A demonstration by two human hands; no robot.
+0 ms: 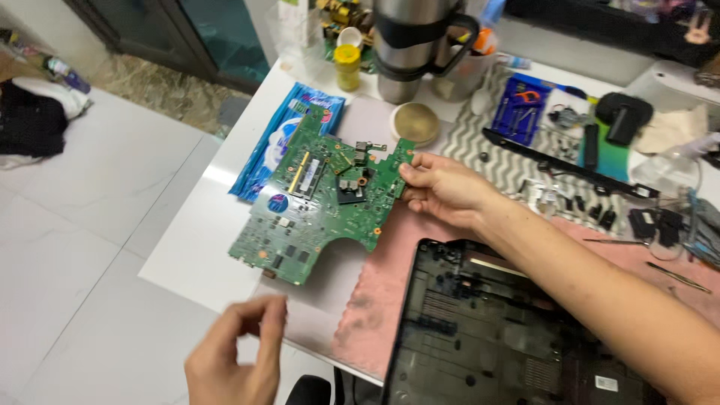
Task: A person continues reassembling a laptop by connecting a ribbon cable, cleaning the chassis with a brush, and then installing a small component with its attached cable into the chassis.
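A green laptop circuit board with chips and a memory module hangs tilted over the white table. My right hand grips it by its right edge. My left hand hovers low at the table's near edge, just below the board's bottom corner; thumb and fingers are pinched together, and I see nothing in them. An emptied black laptop base lies on a pink cloth under my right forearm.
A blue plastic packet lies behind the board. A steel jug, a yellow-capped bottle and a small round dish stand at the back. A black strip, a blue tool kit and several small black parts lie at right.
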